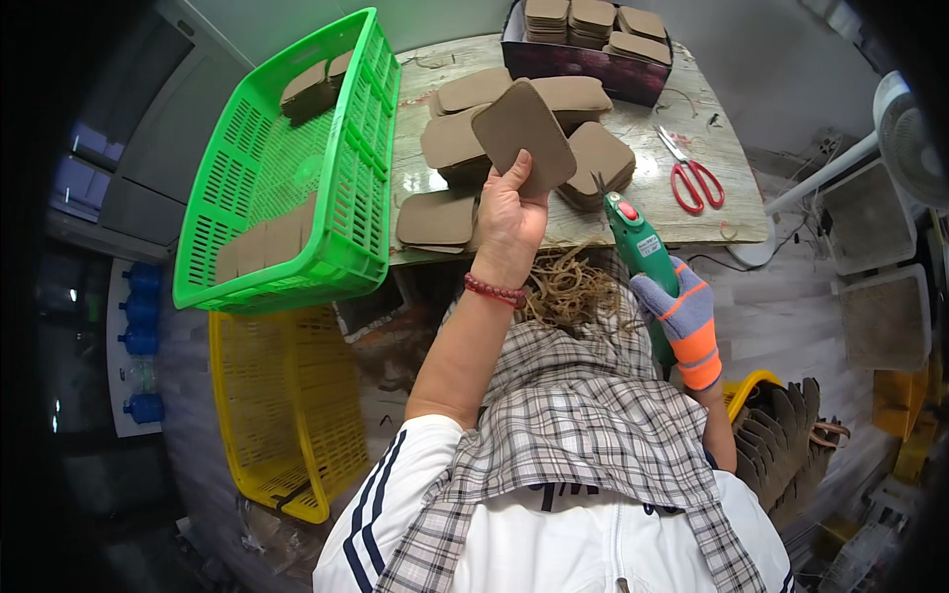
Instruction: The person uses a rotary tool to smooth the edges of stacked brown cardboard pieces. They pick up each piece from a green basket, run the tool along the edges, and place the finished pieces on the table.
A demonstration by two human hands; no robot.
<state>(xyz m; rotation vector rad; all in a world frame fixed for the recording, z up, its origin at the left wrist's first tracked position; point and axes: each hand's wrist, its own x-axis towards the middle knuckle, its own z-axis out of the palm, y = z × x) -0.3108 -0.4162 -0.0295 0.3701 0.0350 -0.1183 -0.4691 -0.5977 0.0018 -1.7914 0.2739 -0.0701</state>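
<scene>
My left hand (pixel 514 219) grips a brown rounded-corner pad (pixel 524 128), thumb on its face, and holds it up over the table. In my right hand (pixel 687 321), which wears a grey and orange knitted glove, are green electric scissors (pixel 641 242) with a red button. Their slim pointed blades face up and away, a little to the right of the held pad and apart from it. Stacks of similar brown pads (pixel 465 138) lie on the table behind and beside my left hand. A heap of thin brown trimmings (pixel 568 292) rests on my checked apron (pixel 583 395).
Red-handled scissors (pixel 697 183) lie on the table's right (pixel 727 148). A dark box (pixel 593 74) of pads stands at the back. At left are a green crate (pixel 356 198) with pads and a yellow crate (pixel 267 415). Dark brown pieces (pixel 781 435) fill a yellow basket at lower right.
</scene>
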